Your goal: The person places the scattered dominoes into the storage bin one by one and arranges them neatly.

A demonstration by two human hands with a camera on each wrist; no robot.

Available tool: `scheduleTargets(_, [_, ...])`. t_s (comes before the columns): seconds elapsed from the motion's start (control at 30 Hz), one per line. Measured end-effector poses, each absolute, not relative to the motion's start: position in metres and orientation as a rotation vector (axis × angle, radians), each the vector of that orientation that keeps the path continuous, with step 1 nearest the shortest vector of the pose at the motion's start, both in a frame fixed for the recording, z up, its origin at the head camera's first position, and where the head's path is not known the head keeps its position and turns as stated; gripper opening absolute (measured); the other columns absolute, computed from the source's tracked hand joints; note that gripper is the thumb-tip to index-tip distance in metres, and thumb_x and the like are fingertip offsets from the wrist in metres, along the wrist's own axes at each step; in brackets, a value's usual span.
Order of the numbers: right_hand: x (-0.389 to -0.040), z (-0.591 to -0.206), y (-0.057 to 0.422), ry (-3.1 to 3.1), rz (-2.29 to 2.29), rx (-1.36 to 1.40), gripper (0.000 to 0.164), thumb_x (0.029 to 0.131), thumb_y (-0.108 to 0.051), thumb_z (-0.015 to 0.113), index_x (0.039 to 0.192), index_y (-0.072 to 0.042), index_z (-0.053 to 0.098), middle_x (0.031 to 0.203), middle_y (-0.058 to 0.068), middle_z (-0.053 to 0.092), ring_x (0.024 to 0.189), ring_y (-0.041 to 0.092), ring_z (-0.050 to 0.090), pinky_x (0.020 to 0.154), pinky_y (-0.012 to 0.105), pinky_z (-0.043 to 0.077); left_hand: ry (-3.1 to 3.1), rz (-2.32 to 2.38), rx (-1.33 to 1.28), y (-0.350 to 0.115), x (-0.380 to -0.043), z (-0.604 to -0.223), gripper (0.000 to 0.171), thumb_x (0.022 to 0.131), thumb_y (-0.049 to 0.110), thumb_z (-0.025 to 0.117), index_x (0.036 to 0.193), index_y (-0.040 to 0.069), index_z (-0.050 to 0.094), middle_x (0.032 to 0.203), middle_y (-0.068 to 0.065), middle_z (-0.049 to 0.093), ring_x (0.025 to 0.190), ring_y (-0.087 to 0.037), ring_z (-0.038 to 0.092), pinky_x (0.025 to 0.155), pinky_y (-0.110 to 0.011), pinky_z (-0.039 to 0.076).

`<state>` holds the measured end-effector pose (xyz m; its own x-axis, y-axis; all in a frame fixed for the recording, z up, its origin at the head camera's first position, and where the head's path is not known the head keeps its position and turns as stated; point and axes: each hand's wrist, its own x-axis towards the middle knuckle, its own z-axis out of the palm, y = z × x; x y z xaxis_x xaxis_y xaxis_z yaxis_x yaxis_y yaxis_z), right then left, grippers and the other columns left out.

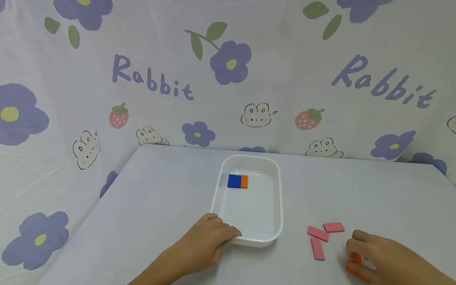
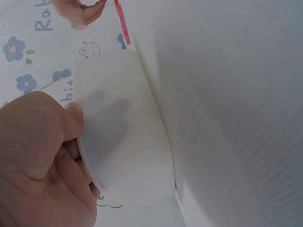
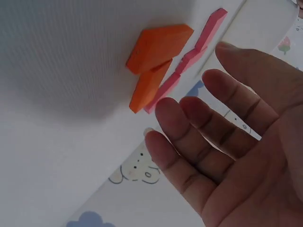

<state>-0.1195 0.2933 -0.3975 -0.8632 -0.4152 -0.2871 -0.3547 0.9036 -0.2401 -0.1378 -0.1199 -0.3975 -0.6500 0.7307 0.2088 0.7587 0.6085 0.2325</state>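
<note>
My left hand (image 1: 204, 243) grips the near left corner of a white plastic tray (image 1: 280, 202), thumb over the rim and fingers curled against its side (image 2: 128, 127). Two blue tiles (image 1: 234, 181) and one orange tile (image 1: 244, 181) lie side by side in the tray's far left part. At the right, my right hand (image 1: 382, 255) hovers over two orange tiles (image 3: 158, 47), partly hidden by it in the head view. Its fingers (image 3: 201, 156) are loosely bent, holding nothing, and in the right wrist view they stand apart from the orange tiles, one of which leans across the other.
Three pink tiles (image 1: 317, 248) lie scattered on the white tabletop (image 1: 156, 198) between the tray and my right hand. Behind the table hangs a white cloth (image 1: 278, 71) printed with flowers, rabbits and strawberries.
</note>
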Motion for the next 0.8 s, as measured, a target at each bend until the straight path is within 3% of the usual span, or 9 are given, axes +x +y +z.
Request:
scheduleTargets(0.07, [-0.118, -0.402, 0.291, 2.693, -0.287, -0.489, 0.027, 0.081, -0.032, 0.083, 0.093, -0.025, 0.06, 0.083, -0.006, 0.044, 0.07, 0.009, 0.048, 0.065, 0.028, 0.051, -2.731, -0.461, -1.271, -0.12, -0.138, -0.397, 0.021, 0.097, 0.007, 0.061, 0.112, 0.018, 0.071, 0.101, 0.012, 0.071, 0.089, -0.007, 0.058, 0.095, -0.03, 0.042])
scheduleTargets(0.2, [-0.115, -0.409, 0.289, 2.633, -0.29, -0.476, 0.04, 0.078, -0.044, 0.084, 0.095, -0.023, 0.055, 0.085, -0.006, 0.047, 0.072, 0.011, 0.048, 0.068, 0.031, 0.05, -2.726, -0.45, -1.272, -0.12, -0.138, -0.398, 0.02, 0.097, 0.008, 0.062, 0.112, 0.018, 0.071, 0.1, 0.011, 0.071, 0.088, -0.007, 0.058, 0.095, -0.03, 0.042])
scheduleTargets(0.3, [-0.114, -0.411, 0.289, 2.593, -0.311, -0.518, 0.048, 0.074, -0.049, 0.086, 0.098, -0.022, 0.054, 0.101, 0.0, 0.059, 0.081, 0.017, 0.055, 0.075, 0.042, 0.055, -2.73, -0.448, -1.272, -0.12, -0.138, -0.398, 0.02, 0.097, 0.008, 0.062, 0.112, 0.019, 0.07, 0.1, 0.011, 0.071, 0.088, -0.007, 0.058, 0.095, -0.03, 0.042])
scheduleTargets(0.4, [-0.114, -0.412, 0.288, 2.557, -0.352, -0.526, 0.051, 0.073, -0.048, 0.087, 0.103, -0.021, 0.056, 0.113, 0.008, 0.059, 0.09, 0.025, 0.059, 0.08, 0.05, 0.056, -2.731, -0.449, -1.274, -0.12, -0.138, -0.398, 0.02, 0.098, 0.008, 0.062, 0.112, 0.019, 0.07, 0.1, 0.012, 0.071, 0.088, -0.007, 0.058, 0.095, -0.031, 0.042])
scheduleTargets(0.43, [-0.114, -0.413, 0.287, 2.547, -0.365, -0.53, 0.051, 0.073, -0.048, 0.087, 0.105, -0.02, 0.058, 0.115, 0.009, 0.057, 0.09, 0.025, 0.059, 0.081, 0.049, 0.056, -2.73, -0.448, -1.275, -0.12, -0.138, -0.399, 0.02, 0.098, 0.008, 0.062, 0.112, 0.019, 0.07, 0.1, 0.012, 0.071, 0.088, -0.006, 0.058, 0.095, -0.031, 0.042])
scheduleTargets(0.6, [-0.11, -0.414, 0.289, 2.542, -0.409, -0.665, 0.047, 0.079, -0.049, 0.082, 0.108, -0.019, 0.061, 0.106, 0.002, 0.043, 0.08, 0.009, 0.048, 0.071, 0.026, 0.055, -2.721, -0.432, -1.277, -0.12, -0.139, -0.4, 0.02, 0.097, 0.008, 0.062, 0.112, 0.019, 0.07, 0.101, 0.011, 0.071, 0.088, -0.006, 0.058, 0.094, -0.031, 0.042])
scheduleTargets(0.8, [-0.109, -0.416, 0.29, 2.547, -0.401, -0.666, 0.047, 0.081, -0.054, 0.078, 0.108, -0.021, 0.059, 0.102, -0.001, 0.042, 0.078, 0.005, 0.045, 0.067, 0.023, 0.052, -2.714, -0.425, -1.278, -0.12, -0.139, -0.4, 0.02, 0.097, 0.008, 0.062, 0.111, 0.019, 0.07, 0.099, 0.011, 0.071, 0.087, -0.007, 0.058, 0.094, -0.031, 0.042])
